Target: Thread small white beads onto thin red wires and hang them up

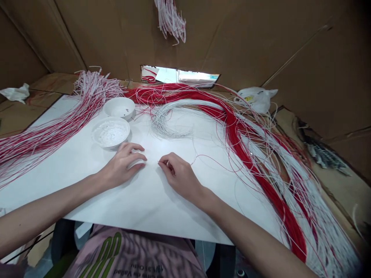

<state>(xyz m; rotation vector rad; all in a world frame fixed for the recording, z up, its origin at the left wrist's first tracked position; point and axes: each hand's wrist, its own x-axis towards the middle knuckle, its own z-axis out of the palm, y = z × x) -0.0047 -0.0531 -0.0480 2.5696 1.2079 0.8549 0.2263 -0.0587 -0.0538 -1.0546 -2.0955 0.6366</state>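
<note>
My right hand (179,173) is closed in a pinch over the middle of the white table, with a thin red cord (213,158) in its fingertips. The cord trails off from behind the hand toward the bundles on the right. To its left, my left hand (124,164) hovers with fingers apart and nothing visible between them. Just beyond the left hand stands a white bowl (100,139) filled with small white pieces, too small to make out. A second white bowl (111,112) behind it has a few dark specks inside.
A thick red cord bundle (232,127) and white cords (171,119) curve around the back and right. Red-and-white strands with white tips (95,85) lie at left. Cardboard walls (246,38) surround the table (139,204). A plastic bag (256,98) sits at the back right.
</note>
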